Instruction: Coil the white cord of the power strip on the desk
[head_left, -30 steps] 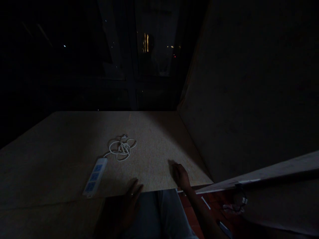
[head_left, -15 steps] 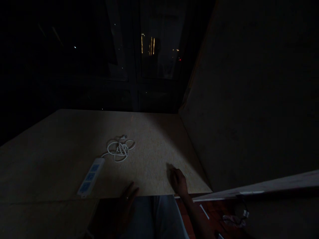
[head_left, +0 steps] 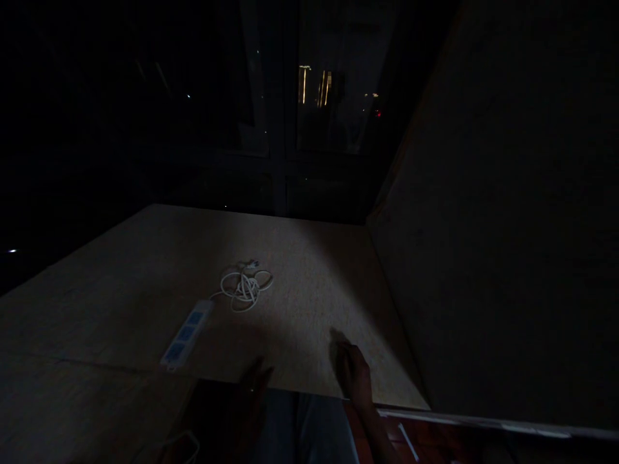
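Observation:
At the table's (head_left: 300, 309) near edge rests my left hand (head_left: 252, 386), dim, with its fingers apart and a small ring glinting on one; it holds nothing. My right hand (head_left: 355, 375) lies further right on the tabletop, closed with its fingers curled in, and nothing shows in it. To the left of both hands is a white power strip (head_left: 187, 334) with blue socket panels, set at a slant. Its white cord (head_left: 245, 289) is loosely coiled beyond it, and the plug (head_left: 253, 264) points to the far side. Neither hand touches the strip or cord.
A dark panel (head_left: 493, 258) rises along the table's right side. Behind the table is a dark window (head_left: 333, 116) with small lights. My legs (head_left: 309, 428) are under the near edge, a reddish floor (head_left: 387, 438) shows at lower right, and a thin pale cable (head_left: 191, 438) lies at lower left.
The view has turned a little to the left, so everything sits further right in the picture. Both hands stay near the table edge, and the power strip and cord lie as before.

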Demonstrator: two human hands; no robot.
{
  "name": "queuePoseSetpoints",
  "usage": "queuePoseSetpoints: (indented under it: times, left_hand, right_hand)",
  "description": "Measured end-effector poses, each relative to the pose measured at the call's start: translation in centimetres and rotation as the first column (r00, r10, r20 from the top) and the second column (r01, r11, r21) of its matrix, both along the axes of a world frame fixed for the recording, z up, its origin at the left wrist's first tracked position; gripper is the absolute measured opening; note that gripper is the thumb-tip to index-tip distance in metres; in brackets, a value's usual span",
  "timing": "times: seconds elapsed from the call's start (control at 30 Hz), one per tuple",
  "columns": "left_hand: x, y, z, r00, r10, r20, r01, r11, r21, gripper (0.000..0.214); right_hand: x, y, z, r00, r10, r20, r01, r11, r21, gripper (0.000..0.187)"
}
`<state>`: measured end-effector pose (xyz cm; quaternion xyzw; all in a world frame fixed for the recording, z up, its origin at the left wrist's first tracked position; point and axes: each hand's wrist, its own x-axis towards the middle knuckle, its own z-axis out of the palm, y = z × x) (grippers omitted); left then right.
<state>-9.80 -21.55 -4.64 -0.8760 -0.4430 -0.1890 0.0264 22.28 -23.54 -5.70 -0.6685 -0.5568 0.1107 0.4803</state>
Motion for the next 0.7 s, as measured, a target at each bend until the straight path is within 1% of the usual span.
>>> queuePoseSetpoints:
  times: [0.17, 0.27, 0.4, 0.57, 0.7]
  left_hand:
    - [0.3, -0.3, -2.5, 0.999, 0.025, 0.04, -0.023, 0.999, -0.049, 0.083]
    - [0.2, -0.3, -3.3, 0.997, 0.017, 0.072, -0.012, 0.998, -0.069, 0.084]
    - [0.6, -0.4, -3.2, 0.993, 0.043, 0.113, -0.029, 0.992, -0.125, 0.081]
    - [1.8, -0.9, -2.6, 0.982, 0.083, 0.168, -0.058, 0.987, -0.148, 0.082]
    - [2.3, -1.3, -3.0, 0.98, 0.116, 0.162, -0.085, 0.979, -0.185, 0.083]
  right_hand:
    - [0.2, -0.3, -0.2, 1.0, 0.022, -0.007, -0.023, 1.0, -0.012, 0.028]
    - [0.4, -0.4, -0.4, 1.0, 0.024, -0.003, -0.024, 1.0, -0.006, 0.028]
    - [0.6, -0.6, -0.4, 0.998, 0.057, -0.026, -0.057, 0.998, -0.016, 0.029]
    - [1.1, -1.0, 0.4, 0.993, 0.097, -0.072, -0.099, 0.995, -0.025, 0.029]
    - [1.3, -1.2, 1.0, 0.988, 0.114, -0.105, -0.118, 0.992, -0.033, 0.029]
